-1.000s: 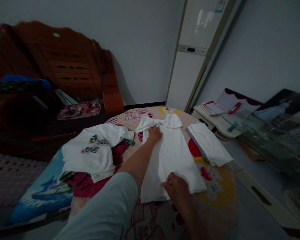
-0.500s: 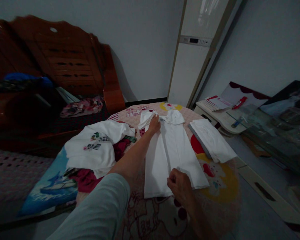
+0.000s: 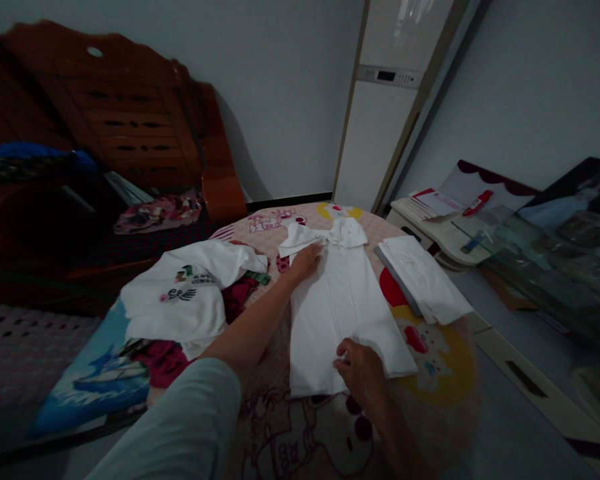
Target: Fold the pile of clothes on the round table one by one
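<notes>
A white shirt (image 3: 355, 293) lies stretched out on the round table, its short sleeves at the far end and its hem toward me. My left hand (image 3: 306, 261) rests low on the cloth near the collar, fingers extended over it. Close to the hem, my right hand (image 3: 363, 370) has its thumb and curled fingers closed on a bit of the shirt. A faint crease runs lengthwise down the middle. To the left, a white top with a printed design (image 3: 180, 287) lies over dark red clothing (image 3: 165, 361). Folded white clothing (image 3: 420, 277) with a grey edge lies at right.
The patterned tablecloth (image 3: 325, 443) covers the table. Behind at left stands a carved wooden sofa (image 3: 125, 120) with clothes on it. A tall white cabinet-like appliance (image 3: 380, 127) stands against the wall. At right are a low cabinet (image 3: 445, 243) with papers and a glass shelf (image 3: 520, 253).
My left hand has lowered and flattened near the collar, and the raised fold there has opened out. The left sleeve lies more spread. My right hand has stayed near the hem.
</notes>
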A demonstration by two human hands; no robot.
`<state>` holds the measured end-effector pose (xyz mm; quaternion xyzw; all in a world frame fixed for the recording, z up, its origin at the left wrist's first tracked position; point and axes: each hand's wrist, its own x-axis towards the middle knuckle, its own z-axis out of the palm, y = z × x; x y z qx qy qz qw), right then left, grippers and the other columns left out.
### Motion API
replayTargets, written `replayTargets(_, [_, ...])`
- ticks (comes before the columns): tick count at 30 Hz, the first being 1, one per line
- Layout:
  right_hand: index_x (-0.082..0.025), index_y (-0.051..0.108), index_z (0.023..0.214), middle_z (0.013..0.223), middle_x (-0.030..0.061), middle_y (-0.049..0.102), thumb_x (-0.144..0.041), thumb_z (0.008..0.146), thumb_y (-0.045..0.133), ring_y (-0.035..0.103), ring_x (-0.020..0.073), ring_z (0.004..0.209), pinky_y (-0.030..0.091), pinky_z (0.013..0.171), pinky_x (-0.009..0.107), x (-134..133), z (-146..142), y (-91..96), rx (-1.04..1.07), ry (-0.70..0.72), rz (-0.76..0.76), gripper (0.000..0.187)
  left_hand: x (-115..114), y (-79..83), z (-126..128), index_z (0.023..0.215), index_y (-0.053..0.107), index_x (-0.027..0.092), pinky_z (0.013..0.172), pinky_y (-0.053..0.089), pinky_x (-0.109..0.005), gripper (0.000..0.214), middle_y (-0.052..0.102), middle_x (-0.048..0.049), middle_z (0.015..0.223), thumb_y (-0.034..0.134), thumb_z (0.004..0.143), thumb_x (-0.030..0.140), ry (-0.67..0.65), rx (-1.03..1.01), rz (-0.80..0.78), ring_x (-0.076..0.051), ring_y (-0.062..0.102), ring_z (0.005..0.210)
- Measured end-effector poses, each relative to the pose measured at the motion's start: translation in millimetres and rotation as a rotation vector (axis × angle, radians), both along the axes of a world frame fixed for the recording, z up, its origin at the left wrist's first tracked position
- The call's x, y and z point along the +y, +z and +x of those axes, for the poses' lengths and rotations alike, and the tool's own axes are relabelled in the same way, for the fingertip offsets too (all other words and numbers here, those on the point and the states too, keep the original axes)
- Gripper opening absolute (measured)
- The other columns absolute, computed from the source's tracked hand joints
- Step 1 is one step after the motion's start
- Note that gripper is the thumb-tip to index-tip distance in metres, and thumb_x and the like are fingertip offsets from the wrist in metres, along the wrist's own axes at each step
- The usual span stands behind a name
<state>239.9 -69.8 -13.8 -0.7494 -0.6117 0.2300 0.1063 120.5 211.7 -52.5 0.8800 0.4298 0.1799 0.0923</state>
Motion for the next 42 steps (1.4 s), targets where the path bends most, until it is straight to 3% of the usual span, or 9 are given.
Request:
replayTargets(6, [-0.022, 0.068, 0.092, 0.076, 0.0018, 0.07, -0.023, 0.079, 0.065, 0.063, 0.0172, 0.076, 0.035, 0.068, 0.026, 1, 3, 1.8, -0.018, 0.061, -0.007, 0.013, -46, 2.8, -22, 0.144, 0.043, 0.018, 0.112, 0.03, -0.054, 0.05, 0.041, -0.0161, 0.152, 0.035, 0.1, 0.038, 0.045, 0.206, 0.089, -0.032, 0.036, 0.141])
replayTargets(12, [-0.021, 0.072, 0.088, 0.068, 0.0004, 0.067, -0.02, 0.077, 0.063, 0.059, 0.0146, 0.065, 0.035, 0.062, 0.024, -12, 10, 7.6, 0.111, 0.103, 0.001, 0.014, -131, -4.1, -27, 0.151, 0.032, 0.017, 0.115, 0.028, -0.05, 0.062, 0.031, -0.0167, 0.157, 0.038, 0.098, 0.049, -0.104, 0.215, 0.066, -0.031, 0.029, 0.145])
replayTargets(17, [-0.019, 0.072, 0.087, 0.058, -0.0013, 0.062, -0.022, 0.08, 0.058, 0.056, 0.0141, 0.055, 0.038, 0.057, 0.024, -25, 29, 0.5, 0.262, 0.157, 0.114, 0.016, -191, -14.4, -58, 0.155, 0.022, 0.026, 0.119, 0.018, -0.047, 0.062, 0.026, -0.0081, 0.16, 0.039, 0.099, 0.047, -0.228, 0.214, 0.161, -0.025, 0.023, 0.148])
replayTargets(20, [-0.016, 0.071, 0.091, 0.07, 0.0037, 0.069, -0.023, 0.082, 0.052, 0.061, 0.0161, 0.06, 0.046, 0.06, 0.026, -29, 49, -6.3, 0.25, 0.074, 0.326, 0.022, -202, -9.3, -73, 0.155, 0.022, 0.027, 0.119, 0.018, -0.047, 0.061, 0.026, -0.0087, 0.161, 0.039, 0.099, 0.045, -0.236, 0.238, 0.134, -0.026, 0.023, 0.148])
replayTargets(24, [-0.015, 0.07, 0.101, 0.099, 0.012, 0.072, -0.01, 0.075, 0.045, 0.067, 0.0226, 0.091, 0.053, 0.083, 0.035, -39, 78, -18.6, 0.024, 0.1, 0.551, 0.037, -222, 0.9, -78, 0.154, 0.022, 0.03, 0.119, 0.017, -0.051, 0.062, 0.024, -0.009, 0.161, 0.041, 0.098, 0.049, -0.359, 0.236, 0.047, -0.028, 0.022, 0.148])
replayTargets(28, [-0.013, 0.071, 0.109, 0.118, 0.0149, 0.068, -0.002, 0.064, 0.042, 0.061, 0.0257, 0.113, 0.048, 0.1, 0.042, -53, 90, -32.5, -0.171, 0.154, 0.483, 0.054, -251, 1.4, -76, 0.155, 0.019, 0.031, 0.119, 0.017, -0.054, 0.074, 0.023, -0.0092, 0.161, 0.05, 0.092, 0.055, -0.522, 0.164, -0.05, -0.03, 0.02, 0.149])
replayTargets(32, [-0.017, 0.07, 0.115, 0.125, 0.0128, 0.065, -0.001, 0.069, 0.043, 0.058, 0.0247, 0.118, 0.045, 0.105, 0.042, -58, 87, -37.4, -0.225, 0.146, 0.458, 0.055, -266, -7.0, -74, 0.153, 0.027, 0.029, 0.12, 0.023, -0.05, 0.059, 0.036, -0.0088, 0.156, 0.046, 0.096, 0.029, -0.516, 0.077, -0.083, -0.025, 0.028, 0.146])
replayTargets(38, [-0.016, 0.073, 0.103, 0.113, 0.0125, 0.07, -0.005, 0.078, 0.042, 0.062, 0.0242, 0.108, 0.048, 0.099, 0.041, -55, 92, -40.1, -0.2, 0.149, 0.546, 0.042, -265, -15.8, -75, 0.148, 0.038, 0.024, 0.119, 0.03, -0.046, 0.052, 0.045, -0.0092, 0.15, 0.041, 0.096, 0.017, -0.52, 0.008, -0.116, -0.022, 0.036, 0.142])
replayTargets(42, [-0.02, 0.073, 0.095, 0.1, 0.0088, 0.073, -0.007, 0.077, 0.043, 0.064, 0.0232, 0.099, 0.048, 0.095, 0.041, -38, 104, -37.7, -0.179, 0.128, 0.551, 0.037, -248, 0.8, -77, 0.137, 0.054, 0.022, 0.11, 0.043, -0.034, 0.047, 0.058, -0.0088, 0.138, 0.047, 0.091, 0.014, -0.486, -0.113, -0.246, -0.018, 0.054, 0.129])
